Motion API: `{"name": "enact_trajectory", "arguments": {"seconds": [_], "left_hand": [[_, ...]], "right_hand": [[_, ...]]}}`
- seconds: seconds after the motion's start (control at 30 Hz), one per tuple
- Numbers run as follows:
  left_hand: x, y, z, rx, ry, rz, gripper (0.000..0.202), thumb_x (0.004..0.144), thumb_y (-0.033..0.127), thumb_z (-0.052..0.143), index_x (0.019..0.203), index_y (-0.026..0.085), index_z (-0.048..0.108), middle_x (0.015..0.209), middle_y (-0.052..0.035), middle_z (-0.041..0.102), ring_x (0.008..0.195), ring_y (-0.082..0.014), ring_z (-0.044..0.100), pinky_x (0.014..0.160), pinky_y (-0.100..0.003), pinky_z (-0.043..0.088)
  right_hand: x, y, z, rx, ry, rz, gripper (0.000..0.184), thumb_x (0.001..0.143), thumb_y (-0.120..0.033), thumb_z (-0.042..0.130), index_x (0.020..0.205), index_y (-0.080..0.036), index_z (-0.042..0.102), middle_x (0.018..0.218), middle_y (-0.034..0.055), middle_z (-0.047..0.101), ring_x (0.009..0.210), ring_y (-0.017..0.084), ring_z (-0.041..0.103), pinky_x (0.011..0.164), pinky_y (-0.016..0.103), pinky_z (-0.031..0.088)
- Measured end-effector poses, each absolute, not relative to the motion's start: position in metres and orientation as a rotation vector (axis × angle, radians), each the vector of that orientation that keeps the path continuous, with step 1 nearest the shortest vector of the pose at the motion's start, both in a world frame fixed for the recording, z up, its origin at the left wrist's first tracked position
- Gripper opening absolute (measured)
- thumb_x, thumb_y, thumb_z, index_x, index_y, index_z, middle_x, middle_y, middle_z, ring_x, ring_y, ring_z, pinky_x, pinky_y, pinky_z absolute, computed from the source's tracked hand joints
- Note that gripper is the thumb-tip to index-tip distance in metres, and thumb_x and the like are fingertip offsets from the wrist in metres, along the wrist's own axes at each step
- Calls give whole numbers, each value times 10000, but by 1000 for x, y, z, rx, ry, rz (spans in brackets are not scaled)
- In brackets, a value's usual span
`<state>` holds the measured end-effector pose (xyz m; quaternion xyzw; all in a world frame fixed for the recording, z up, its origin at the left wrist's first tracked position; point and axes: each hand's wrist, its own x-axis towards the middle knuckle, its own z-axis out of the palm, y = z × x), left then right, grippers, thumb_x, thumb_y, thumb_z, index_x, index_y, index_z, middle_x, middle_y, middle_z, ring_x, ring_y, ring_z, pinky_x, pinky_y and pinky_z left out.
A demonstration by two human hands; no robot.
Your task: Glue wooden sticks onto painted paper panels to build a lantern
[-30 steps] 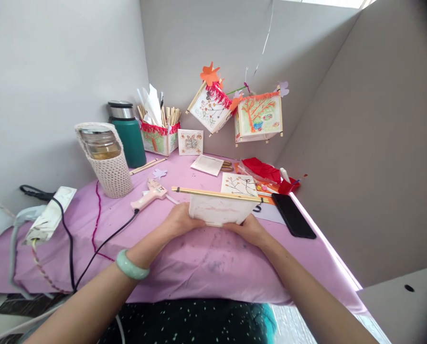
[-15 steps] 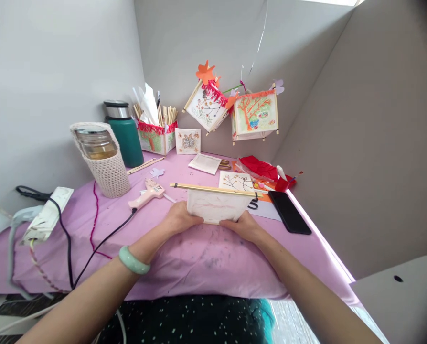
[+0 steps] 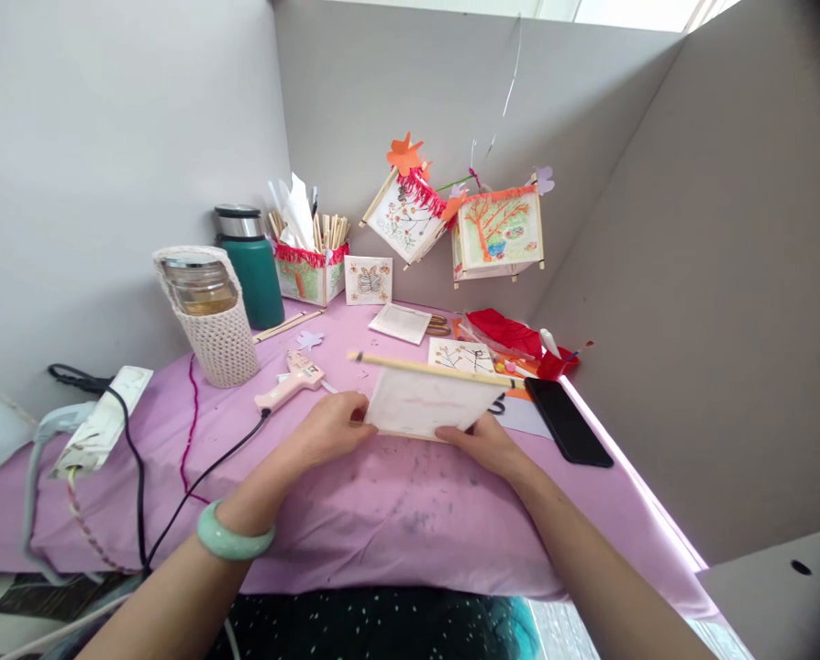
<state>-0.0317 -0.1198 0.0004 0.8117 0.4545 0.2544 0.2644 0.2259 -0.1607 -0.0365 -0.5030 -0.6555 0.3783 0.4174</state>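
A paper panel [image 3: 427, 408] is held just above the middle of the purple tablecloth [image 3: 382, 522]. The left hand [image 3: 327, 431] pinches its near left corner and the right hand [image 3: 485, 440] its near right, which likely keeps the thin sheet flat. It looks whitish with faint pink marks, and a wooden stick [image 3: 437, 369] runs along its far edge, overhanging both ends.

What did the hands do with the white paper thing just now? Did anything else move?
The left hand and right hand kept hold of the paper panel, with the wooden stick along its top edge, and tipped it back a little, so it leans flatter than a second ago. Nothing was let go. The glue gun, phone and hanging lanterns stayed put.
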Motion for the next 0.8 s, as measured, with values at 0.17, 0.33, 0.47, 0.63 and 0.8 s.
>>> {"name": "enact_trajectory", "arguments": {"seconds": [0.17,0.33,0.47,0.63,0.8], "left_hand": [[-33,-118,22,1979,1133,824,128,688,269,581,760,163,578,604,33,541,557,-107,497,516,-219,371],[-36,-115,48,1810,1002,1104,318,677,271,630,966,167,546,775,10,562,603,-104,546,535,-228,436],[-32,-114,66,1891,1004,1228,428,693,264,628,1087,176,488,768,12,571,604,-107,546,534,-229,441],[-24,-116,73,2152,1104,1271,327,722,243,601,1037,175,540,747,7,589,616,-109,536,598,-249,444],[-23,-117,70,2251,1104,1273,384,753,250,586,1126,186,524,760,3,589,636,-123,546,596,-252,429]], "right_hand": [[229,-155,-35,-1248,-1372,1093,389,680,-407,706,978,-159,677,1025,77,688,908,239,628,810,373,490],[230,-153,-31,-1194,-1279,1025,302,703,-399,681,905,-176,665,794,18,681,606,116,553,547,230,422],[226,-154,-33,-1377,-1472,892,265,768,-426,596,781,-169,656,654,1,624,492,95,472,457,215,346],[226,-160,-34,-1459,-1644,693,371,823,-469,507,632,-172,619,546,-5,585,450,102,465,459,226,351],[236,-149,-23,-1450,-1496,400,298,803,-463,537,792,-177,619,682,12,617,552,122,510,533,241,403]]}}
